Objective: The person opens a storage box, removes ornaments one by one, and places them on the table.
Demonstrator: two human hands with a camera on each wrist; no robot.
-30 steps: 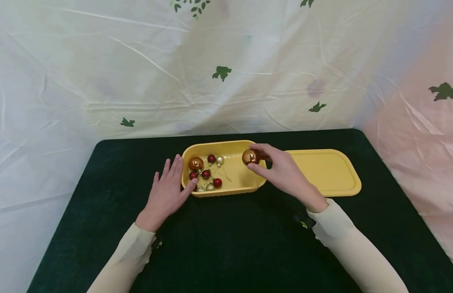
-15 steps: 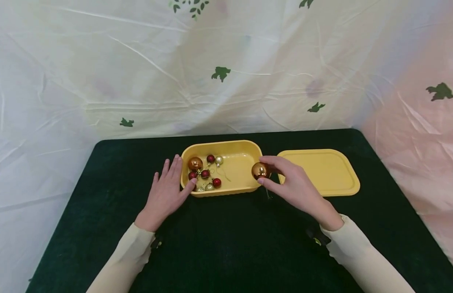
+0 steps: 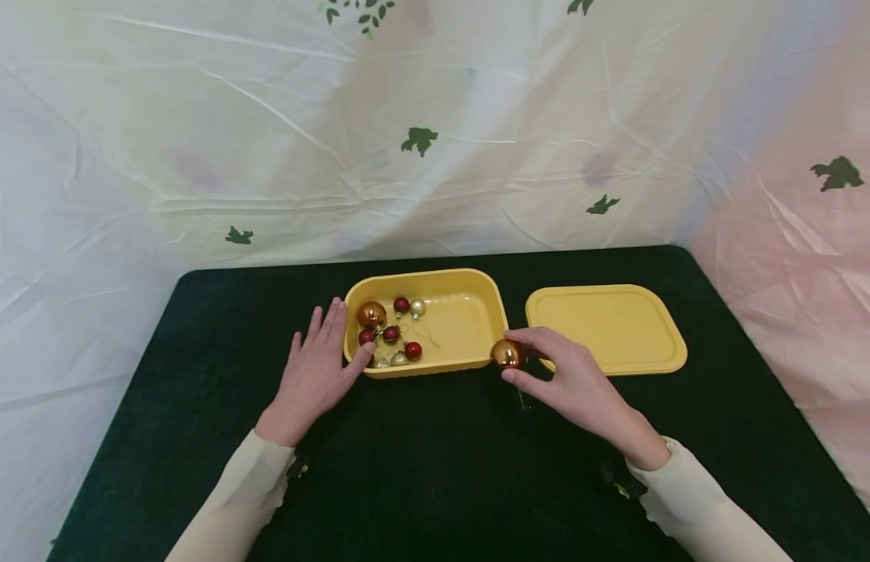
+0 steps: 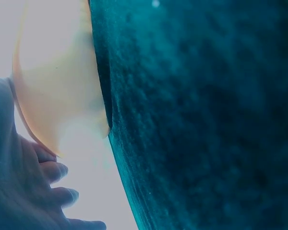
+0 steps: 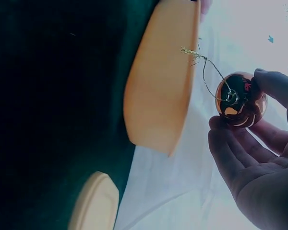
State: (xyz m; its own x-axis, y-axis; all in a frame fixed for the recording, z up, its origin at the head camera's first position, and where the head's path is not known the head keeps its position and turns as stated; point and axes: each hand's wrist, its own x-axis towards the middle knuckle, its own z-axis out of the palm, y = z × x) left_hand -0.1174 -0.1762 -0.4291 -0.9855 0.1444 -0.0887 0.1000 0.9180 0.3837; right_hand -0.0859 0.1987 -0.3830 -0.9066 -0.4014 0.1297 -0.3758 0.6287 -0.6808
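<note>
My right hand (image 3: 572,382) pinches a shiny copper bauble (image 3: 507,354) between thumb and fingers, just off the near right corner of a yellow box (image 3: 463,363). A gold string loop (image 5: 209,79) trails from the bauble's cap in the right wrist view. My left hand (image 3: 315,375) rests against the box's left end, fingers straight and the thumb over the near rim. Inside the box, toward its left, lie another copper bauble (image 3: 372,314), several small red baubles (image 3: 413,350) and small gold ones (image 3: 417,307). The thumb partly hides some of them.
A yellow lid (image 3: 611,328) lies flat on the dark green tabletop (image 3: 435,460), to the right of the box. Behind the table's far edge hangs a pale cloth (image 3: 301,156) with green bird prints.
Holding the copper bauble, my right hand has moved from above the box's right end toward me and slightly right, past the rim. My left hand stays in place at the box.
</note>
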